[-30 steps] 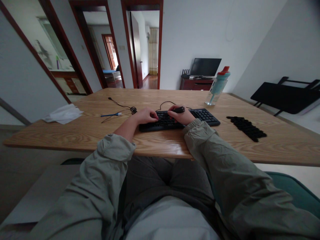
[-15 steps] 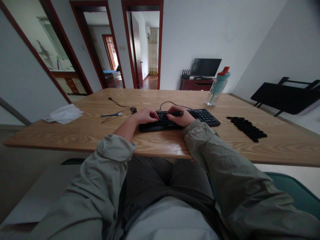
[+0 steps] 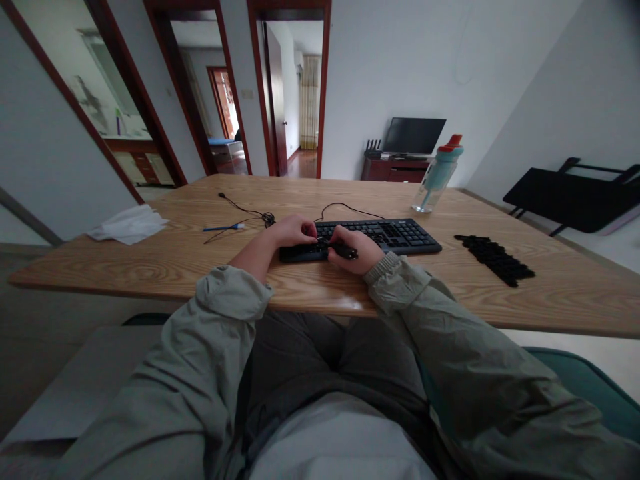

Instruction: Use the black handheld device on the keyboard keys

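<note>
A black keyboard (image 3: pixel 407 235) lies on the wooden table, its cable (image 3: pixel 345 206) curving behind it. Over its left part is my left hand (image 3: pixel 294 231), fingers curled together at the keys; whatever they pinch is too small to make out. My right hand (image 3: pixel 357 250) is closed around a dark, pen-like tool (image 3: pixel 344 251), whose tip points left toward my left fingertips, low over the keys. Left of my left hand lie a blue brush (image 3: pixel 223 228) with a pale end and a coiled black cable (image 3: pixel 268 217).
White cloth or tissue (image 3: pixel 129 225) lies on the table's left side. A clear bottle (image 3: pixel 437 175) with a red and teal top stands at the back right. Several small black pieces (image 3: pixel 495 258) lie in a cluster on the right. The table edge (image 3: pixel 320 308) runs before my lap.
My right hand has come down and slightly left with the dark tool, closer to my left fingertips. More of the keyboard's middle now shows. My left hand has barely moved.
</note>
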`<state>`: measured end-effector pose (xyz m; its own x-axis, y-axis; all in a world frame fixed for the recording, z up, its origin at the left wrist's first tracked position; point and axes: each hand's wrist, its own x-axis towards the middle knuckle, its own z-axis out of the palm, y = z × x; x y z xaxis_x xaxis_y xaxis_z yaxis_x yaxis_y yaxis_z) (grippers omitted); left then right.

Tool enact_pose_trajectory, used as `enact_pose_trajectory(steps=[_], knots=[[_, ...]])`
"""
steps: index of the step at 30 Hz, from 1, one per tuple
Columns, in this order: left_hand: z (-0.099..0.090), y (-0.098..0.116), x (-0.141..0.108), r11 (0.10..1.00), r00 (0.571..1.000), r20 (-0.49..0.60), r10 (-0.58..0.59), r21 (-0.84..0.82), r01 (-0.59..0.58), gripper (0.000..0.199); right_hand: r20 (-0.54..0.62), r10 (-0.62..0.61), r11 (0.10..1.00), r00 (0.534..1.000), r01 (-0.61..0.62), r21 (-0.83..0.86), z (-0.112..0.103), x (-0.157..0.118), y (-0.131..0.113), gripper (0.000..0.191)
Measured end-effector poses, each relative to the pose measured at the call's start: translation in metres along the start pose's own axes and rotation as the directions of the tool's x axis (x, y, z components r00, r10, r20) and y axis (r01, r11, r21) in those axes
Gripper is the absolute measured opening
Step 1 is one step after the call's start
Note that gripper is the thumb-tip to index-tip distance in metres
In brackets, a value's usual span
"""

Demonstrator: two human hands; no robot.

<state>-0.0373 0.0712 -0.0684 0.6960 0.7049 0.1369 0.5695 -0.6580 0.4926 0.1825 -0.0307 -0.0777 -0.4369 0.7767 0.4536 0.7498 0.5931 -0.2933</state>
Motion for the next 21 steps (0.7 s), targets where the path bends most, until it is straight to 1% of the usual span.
enact_pose_trajectory(steps=[2,5,9,12,15,21], knots=[[0.000,0.001,-0.001,1.000,1.000,0.001,0.003,-0.005,-0.003,0.020,0.001,0.028,0.992,1.000,-0.027,-0.121,0.001,-0.002,-0.011,0.026],[-0.001,0.006,-0.003,1.000,1.000,-0.011,0.019,0.008,-0.019,0.020,0.033,0.066,0.961,0.997,-0.055,-0.270,0.005,-0.004,-0.027,0.029],[-0.002,0.009,-0.004,1.000,0.999,-0.028,0.018,0.011,-0.017,0.019,0.053,0.097,0.918,0.994,-0.069,-0.390,0.013,-0.006,-0.040,0.034],[-0.001,0.008,-0.004,1.000,0.999,-0.026,0.023,0.004,-0.023,0.019,0.049,0.097,0.906,0.994,-0.068,-0.417,0.015,-0.007,-0.040,0.034],[-0.001,0.006,-0.003,1.000,0.999,-0.027,0.018,-0.003,-0.019,0.019,0.042,0.095,0.904,0.995,-0.069,-0.422,0.012,-0.006,-0.037,0.033],[0.000,0.001,-0.002,1.000,1.000,-0.005,0.010,-0.011,-0.010,0.023,0.046,0.065,0.921,0.997,-0.042,-0.387,0.008,-0.005,-0.033,0.028]])
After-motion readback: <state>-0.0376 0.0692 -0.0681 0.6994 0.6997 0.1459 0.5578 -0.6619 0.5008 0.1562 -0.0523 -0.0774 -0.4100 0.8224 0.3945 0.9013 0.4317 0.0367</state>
